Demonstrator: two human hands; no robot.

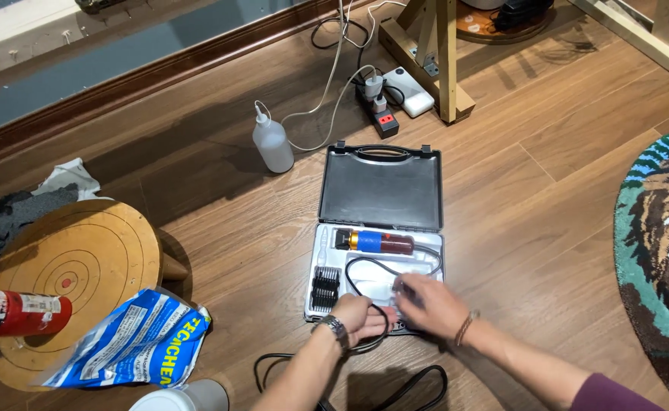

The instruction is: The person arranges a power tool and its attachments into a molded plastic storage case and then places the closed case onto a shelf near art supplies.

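Hands: two, left hand (pixel 359 317) and right hand (pixel 431 304)
Open carrying cases: one (pixel 381 188)
Clippers: one (pixel 373 241)
Black comb attachments: one set (pixel 324 288)
Squeeze bottles: one (pixel 272 142)
Power strips: one (pixel 379 110)
Round wooden stools: one (pixel 76 268)
Blue printed bags: one (pixel 138 339)
Rugs: one (pixel 663 251)

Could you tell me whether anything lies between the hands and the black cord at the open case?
Nothing visible does. The left hand already grips the black cord, and the right hand rests beside it over the open case, by the clipper.

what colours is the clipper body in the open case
The clipper has a blue middle band, a dark red rear and a gold ring by its black head; head view.
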